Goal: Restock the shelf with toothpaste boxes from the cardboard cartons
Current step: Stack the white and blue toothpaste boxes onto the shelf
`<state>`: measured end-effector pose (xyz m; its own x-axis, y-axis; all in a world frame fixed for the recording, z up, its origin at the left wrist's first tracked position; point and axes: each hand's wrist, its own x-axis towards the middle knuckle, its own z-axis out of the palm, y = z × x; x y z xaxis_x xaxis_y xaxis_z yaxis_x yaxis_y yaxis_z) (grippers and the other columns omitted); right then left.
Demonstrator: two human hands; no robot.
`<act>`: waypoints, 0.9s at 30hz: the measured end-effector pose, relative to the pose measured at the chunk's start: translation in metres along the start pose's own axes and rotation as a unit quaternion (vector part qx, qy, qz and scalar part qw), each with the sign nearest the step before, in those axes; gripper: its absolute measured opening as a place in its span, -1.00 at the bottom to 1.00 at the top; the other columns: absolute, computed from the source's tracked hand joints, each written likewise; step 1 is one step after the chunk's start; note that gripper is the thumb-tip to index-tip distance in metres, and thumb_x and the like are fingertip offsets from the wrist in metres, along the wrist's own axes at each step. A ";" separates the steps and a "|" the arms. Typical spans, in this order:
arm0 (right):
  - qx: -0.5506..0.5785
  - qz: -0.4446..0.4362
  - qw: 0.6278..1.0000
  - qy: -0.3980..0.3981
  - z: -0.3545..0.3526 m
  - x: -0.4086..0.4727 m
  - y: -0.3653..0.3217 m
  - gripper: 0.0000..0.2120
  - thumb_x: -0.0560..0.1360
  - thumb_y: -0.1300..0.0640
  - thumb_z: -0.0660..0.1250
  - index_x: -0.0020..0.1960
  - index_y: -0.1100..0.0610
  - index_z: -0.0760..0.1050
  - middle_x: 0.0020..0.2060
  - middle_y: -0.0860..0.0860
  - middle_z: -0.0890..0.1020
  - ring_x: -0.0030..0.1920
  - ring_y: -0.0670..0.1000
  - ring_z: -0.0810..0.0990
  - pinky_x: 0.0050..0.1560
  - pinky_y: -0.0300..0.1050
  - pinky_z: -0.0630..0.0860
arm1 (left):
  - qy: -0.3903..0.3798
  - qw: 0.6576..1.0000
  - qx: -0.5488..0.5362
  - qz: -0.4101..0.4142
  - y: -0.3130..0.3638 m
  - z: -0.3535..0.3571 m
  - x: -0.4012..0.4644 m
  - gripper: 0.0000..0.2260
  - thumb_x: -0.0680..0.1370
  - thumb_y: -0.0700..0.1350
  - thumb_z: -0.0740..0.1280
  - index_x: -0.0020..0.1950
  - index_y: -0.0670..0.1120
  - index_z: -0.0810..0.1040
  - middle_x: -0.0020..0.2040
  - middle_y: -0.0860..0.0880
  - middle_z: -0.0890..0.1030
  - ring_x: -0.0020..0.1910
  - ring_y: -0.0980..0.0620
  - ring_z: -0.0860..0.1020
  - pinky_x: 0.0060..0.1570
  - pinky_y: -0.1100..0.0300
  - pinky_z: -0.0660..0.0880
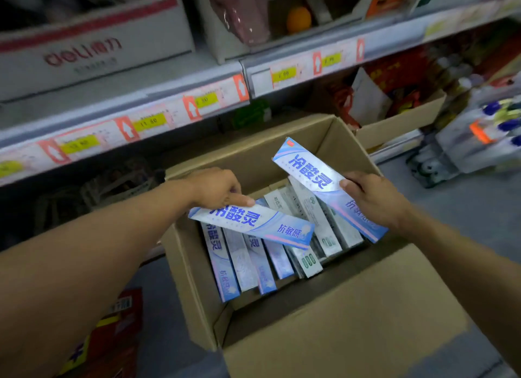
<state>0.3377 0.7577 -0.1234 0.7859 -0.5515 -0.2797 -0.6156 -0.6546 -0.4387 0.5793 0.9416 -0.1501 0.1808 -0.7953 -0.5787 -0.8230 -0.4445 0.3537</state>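
Note:
An open cardboard carton (194,270) stands on the floor below the shelf (127,124). Several blue-and-white and green-and-white toothpaste boxes (253,265) lie side by side inside it. My left hand (217,188) grips one blue-and-white toothpaste box (270,225) by its left end, holding it crosswise just above the others. My right hand (372,197) holds a second blue-and-white toothpaste box (313,174) near its middle, tilted up toward the carton's far wall.
Yellow price tags (149,121) run along the shelf edge. A white carton (93,47) sits on the shelf above. Another cardboard box (403,121) and wrapped bottles (485,129) stand to the right. A red package (118,329) lies at lower left.

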 end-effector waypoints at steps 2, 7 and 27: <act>0.010 -0.013 1.000 0.003 -0.023 -0.007 -0.015 -0.75 0.62 0.08 0.10 -0.03 0.19 0.49 -0.31 0.07 0.49 -0.22 0.13 0.42 -0.31 -0.09 0.17 | 0.030 0.998 -0.062 -0.003 0.005 -0.017 -0.024 -0.57 0.44 0.31 0.28 -0.10 -0.04 0.65 -0.15 0.02 0.66 -0.09 0.01 0.59 -0.05 0.11 0.49; 0.009 -0.030 0.999 0.029 -0.084 -0.029 -0.056 -0.68 0.62 0.10 0.13 -0.32 0.07 0.36 -0.44 -0.01 0.39 -0.29 0.10 0.39 -0.32 -0.09 0.20 | 0.103 0.992 -0.072 -0.027 0.018 -0.060 -0.083 -0.63 0.43 0.33 0.27 -0.25 0.05 0.60 -0.24 0.07 0.62 -0.19 0.06 0.55 -0.12 0.15 0.48; 0.076 -0.190 0.959 0.198 -0.308 -0.059 -0.198 -0.86 0.57 0.11 0.24 0.05 0.09 0.55 -0.09 -0.06 0.61 -0.11 -0.09 0.55 -0.11 -0.22 0.37 | 0.341 0.939 -0.030 -0.033 0.074 -0.250 -0.271 -0.69 0.48 0.27 0.26 -0.32 0.10 0.55 -0.39 0.16 0.54 -0.32 0.18 0.49 -0.19 0.15 0.42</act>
<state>0.3950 0.7609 0.2433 0.8491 -0.4614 0.2570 -0.2508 -0.7805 -0.5726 0.6036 1.0208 0.2163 0.5494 -0.8356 -0.0035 -0.7698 -0.5078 0.3868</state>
